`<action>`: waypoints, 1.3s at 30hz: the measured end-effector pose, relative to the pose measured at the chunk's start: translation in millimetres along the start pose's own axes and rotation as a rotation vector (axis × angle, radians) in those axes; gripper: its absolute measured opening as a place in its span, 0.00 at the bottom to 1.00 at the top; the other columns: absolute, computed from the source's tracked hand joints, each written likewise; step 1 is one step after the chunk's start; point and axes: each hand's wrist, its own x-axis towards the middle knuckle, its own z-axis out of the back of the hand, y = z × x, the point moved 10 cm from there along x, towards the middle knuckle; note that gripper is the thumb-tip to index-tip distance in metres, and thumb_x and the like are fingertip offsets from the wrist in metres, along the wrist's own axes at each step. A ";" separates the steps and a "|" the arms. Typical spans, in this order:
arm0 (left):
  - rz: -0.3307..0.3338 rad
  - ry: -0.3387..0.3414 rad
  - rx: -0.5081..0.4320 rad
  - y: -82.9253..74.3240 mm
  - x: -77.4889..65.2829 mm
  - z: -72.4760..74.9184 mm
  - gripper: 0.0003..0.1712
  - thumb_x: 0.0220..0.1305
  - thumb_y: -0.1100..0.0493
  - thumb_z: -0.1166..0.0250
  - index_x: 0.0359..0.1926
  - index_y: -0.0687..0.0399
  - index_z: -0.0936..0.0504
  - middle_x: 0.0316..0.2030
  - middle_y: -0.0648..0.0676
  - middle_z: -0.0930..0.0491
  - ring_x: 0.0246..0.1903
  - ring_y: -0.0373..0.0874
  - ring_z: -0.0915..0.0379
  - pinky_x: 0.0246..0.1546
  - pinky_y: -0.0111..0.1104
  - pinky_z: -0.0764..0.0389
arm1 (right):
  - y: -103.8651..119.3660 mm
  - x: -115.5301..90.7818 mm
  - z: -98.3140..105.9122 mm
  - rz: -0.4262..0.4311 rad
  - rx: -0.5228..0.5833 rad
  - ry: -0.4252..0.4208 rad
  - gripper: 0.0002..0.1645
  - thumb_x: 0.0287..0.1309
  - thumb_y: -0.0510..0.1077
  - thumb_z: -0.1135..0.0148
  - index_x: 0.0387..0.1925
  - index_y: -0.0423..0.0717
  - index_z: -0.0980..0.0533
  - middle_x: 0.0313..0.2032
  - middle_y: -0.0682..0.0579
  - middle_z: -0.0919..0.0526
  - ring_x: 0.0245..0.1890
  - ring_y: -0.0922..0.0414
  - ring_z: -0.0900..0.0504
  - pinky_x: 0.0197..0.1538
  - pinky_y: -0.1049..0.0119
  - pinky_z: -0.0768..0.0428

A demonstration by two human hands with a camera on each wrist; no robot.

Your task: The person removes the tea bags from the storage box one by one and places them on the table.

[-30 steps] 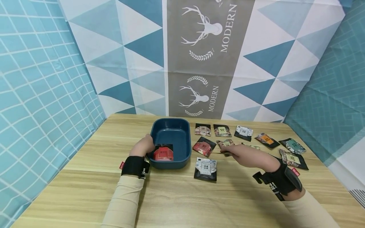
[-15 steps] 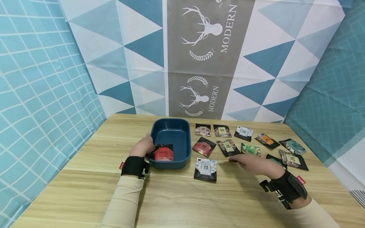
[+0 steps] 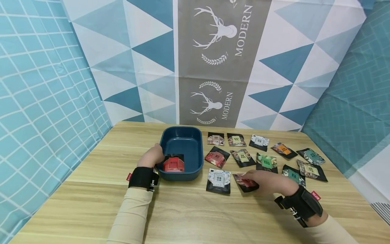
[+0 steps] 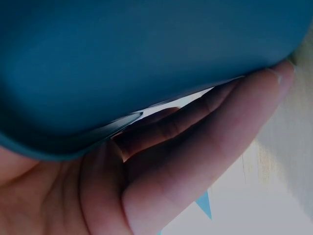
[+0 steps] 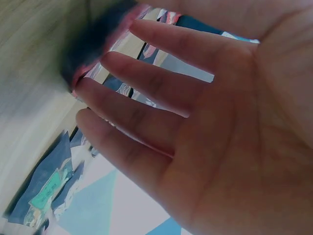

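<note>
In the head view my left hand [image 3: 150,156] holds the left wall of a dark blue bin [image 3: 199,159]. Its fingers [image 4: 195,152] lie along the bin's outer side in the left wrist view. A red-and-black food packet [image 3: 174,164] leans inside the bin's near end. My right hand [image 3: 272,183] pinches another red-and-black packet [image 3: 246,183] by its right part, low over the table. The right wrist view shows that packet [image 5: 98,41] blurred at the fingertips. Just left of it lies a white-and-black packet [image 3: 218,181].
Several packets lie in rough rows right of the bin, among them a red one [image 3: 217,157], a green one [image 3: 266,163], an orange one [image 3: 284,150] and a teal one [image 3: 294,175]. A patterned cloth wall [image 3: 210,67] stands behind the wooden table [image 3: 182,213].
My right hand has drawn nearer and to the right, uncovering the green and teal packets. The packet in it, edge-on before, now shows its red face. My left hand and the bin stay put.
</note>
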 end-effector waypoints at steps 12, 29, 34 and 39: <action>0.003 0.006 -0.019 0.5 -0.7 -2.2 0.36 0.68 0.65 0.55 0.69 0.76 0.61 0.50 0.70 0.27 0.31 0.50 0.26 0.32 0.36 0.26 | 5.7 3.3 7.2 -0.009 0.001 0.054 0.36 0.45 0.34 0.32 0.60 0.43 0.30 0.57 0.40 0.29 0.49 0.48 0.26 0.44 0.57 0.27; -0.002 -0.004 -0.024 0.2 -0.5 -1.4 0.36 0.68 0.64 0.54 0.69 0.76 0.59 0.46 0.67 0.26 0.32 0.49 0.27 0.32 0.36 0.27 | 82.4 37.2 61.2 0.156 -0.072 -0.159 0.24 0.65 0.46 0.47 0.61 0.48 0.32 0.60 0.45 0.29 0.58 0.48 0.27 0.54 0.58 0.28; 0.004 -0.006 -0.038 1.8 -0.1 -0.8 0.37 0.68 0.64 0.54 0.70 0.75 0.61 0.40 0.66 0.26 0.28 0.49 0.27 0.28 0.35 0.27 | 115.9 51.9 72.9 0.250 -0.095 -0.238 0.20 0.65 0.46 0.48 0.57 0.46 0.28 0.53 0.49 0.24 0.50 0.54 0.23 0.51 0.60 0.25; -0.020 -0.010 -0.019 -0.2 0.4 0.2 0.36 0.68 0.64 0.53 0.69 0.77 0.60 0.43 0.67 0.25 0.30 0.49 0.26 0.31 0.35 0.26 | 138.6 65.6 74.2 0.285 -0.112 -0.255 0.20 0.66 0.46 0.48 0.58 0.47 0.28 0.55 0.49 0.25 0.50 0.56 0.24 0.52 0.63 0.26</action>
